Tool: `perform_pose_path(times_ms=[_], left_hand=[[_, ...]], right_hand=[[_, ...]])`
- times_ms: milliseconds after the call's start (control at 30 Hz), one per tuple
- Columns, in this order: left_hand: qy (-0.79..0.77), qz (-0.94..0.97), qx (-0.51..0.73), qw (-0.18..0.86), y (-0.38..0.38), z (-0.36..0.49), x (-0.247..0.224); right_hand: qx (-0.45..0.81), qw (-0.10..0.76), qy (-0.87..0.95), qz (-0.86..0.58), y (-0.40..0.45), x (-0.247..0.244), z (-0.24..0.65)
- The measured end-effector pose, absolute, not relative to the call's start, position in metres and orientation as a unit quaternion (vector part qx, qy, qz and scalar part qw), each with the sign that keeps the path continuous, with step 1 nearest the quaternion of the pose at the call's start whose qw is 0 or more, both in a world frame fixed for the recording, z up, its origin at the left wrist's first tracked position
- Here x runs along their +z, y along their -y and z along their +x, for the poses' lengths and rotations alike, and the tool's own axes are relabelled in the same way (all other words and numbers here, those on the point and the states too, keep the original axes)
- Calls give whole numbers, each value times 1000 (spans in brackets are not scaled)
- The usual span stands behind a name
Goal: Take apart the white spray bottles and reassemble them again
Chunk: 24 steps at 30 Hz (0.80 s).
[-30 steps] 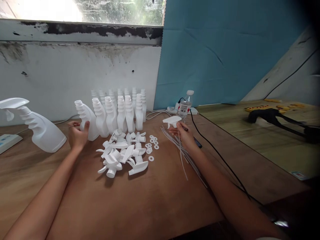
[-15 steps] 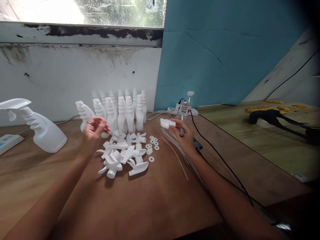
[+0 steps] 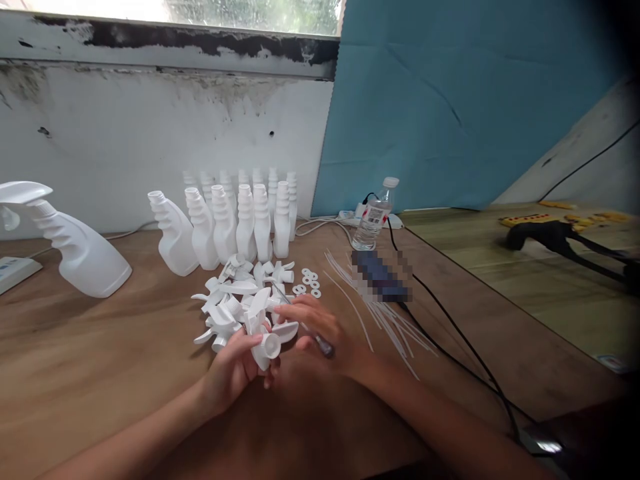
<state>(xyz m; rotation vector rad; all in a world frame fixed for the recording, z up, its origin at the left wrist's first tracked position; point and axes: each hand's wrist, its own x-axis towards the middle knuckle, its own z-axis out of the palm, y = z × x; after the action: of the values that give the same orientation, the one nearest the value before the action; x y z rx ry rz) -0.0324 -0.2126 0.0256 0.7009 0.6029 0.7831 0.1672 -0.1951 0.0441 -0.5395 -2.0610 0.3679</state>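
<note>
A: Hands, cond.?
B: L hand, lower ctr of frame: thumb & fingers pinching 1 wht spray head, round collar facing camera. R hand, just right of it: fingers curled round 1 slim tool, dk handle end showing below, thin shaft pointing up-left. Grip partly hidden.

A: Loc. of other parts?
B: Pile of spray heads, wht, ctr of frame, just beyond L hand. Washers, wht, flat, sm. grp right of pile. Thin tubes, clear/wht, loose bundle, right of ctr.

A: Btls?
B: Open btls, wht, upright, grouped behind pile, upper-left of ctr. Sprayer btl, wht, w/ head on, far left.

A: Misc.?
B: Water btl, clear, wht cap, right of ctr, nr blue cloth, upper right. Pixelated dk item just below btl. All on brn table.
</note>
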Motion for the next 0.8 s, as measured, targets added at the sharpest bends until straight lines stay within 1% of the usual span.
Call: perform_pose_path(times_ms=[133, 267, 433, 533, 700, 800], left_hand=[[-270, 252, 345, 863, 206, -35, 22], [-274, 250, 362, 855, 200, -34, 18], [-296, 274, 358, 842, 199, -32, 15], [-324, 304, 361, 820, 203, -30, 17], [-355, 325, 370, 794, 207, -25, 19], [-361, 346, 372, 782, 209, -23, 17]], right_hand=[[199, 514, 796, -251, 200, 55, 169], [237, 542, 772, -230, 208, 55, 167], [261, 533, 774, -221, 213, 43, 163], [250, 525, 776, -246, 215, 41, 161], [192, 514, 778, -307, 222, 43, 159], [187, 512, 782, -302, 223, 43, 159]])
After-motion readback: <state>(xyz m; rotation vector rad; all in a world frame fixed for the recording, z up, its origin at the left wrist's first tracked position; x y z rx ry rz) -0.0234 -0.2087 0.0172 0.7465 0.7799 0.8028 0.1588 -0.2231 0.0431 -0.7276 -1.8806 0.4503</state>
